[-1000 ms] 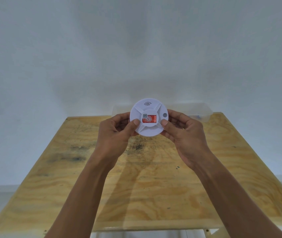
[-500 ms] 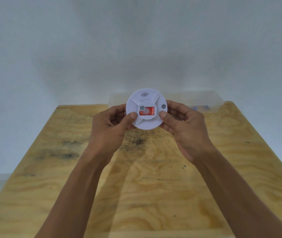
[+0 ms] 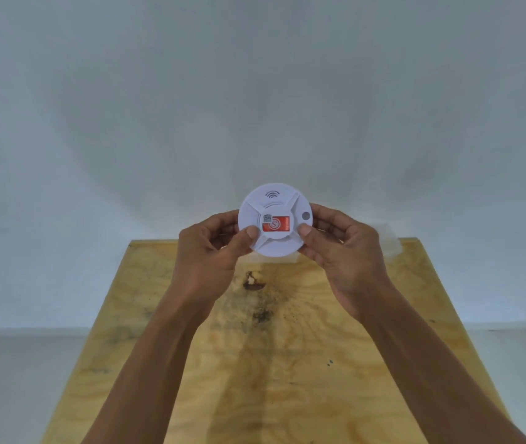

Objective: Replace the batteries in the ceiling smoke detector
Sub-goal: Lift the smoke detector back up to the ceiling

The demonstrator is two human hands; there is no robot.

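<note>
Centrally, 2 thumbs press the ribbed white face of the round plastic smoke detector (image 3: 275,219), fingers (image 3: 325,216) curled behind its rim. Left hand (image 3: 210,251) and right hand (image 3: 345,251) hold it above the stained, grainy plywood surface (image 3: 287,363), before a plain pale wall (image 3: 255,91).

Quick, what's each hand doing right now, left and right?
Left hand: grips the left edge of the smoke detector, thumb on its face.
Right hand: grips the detector's right edge, thumb on its face.
</note>
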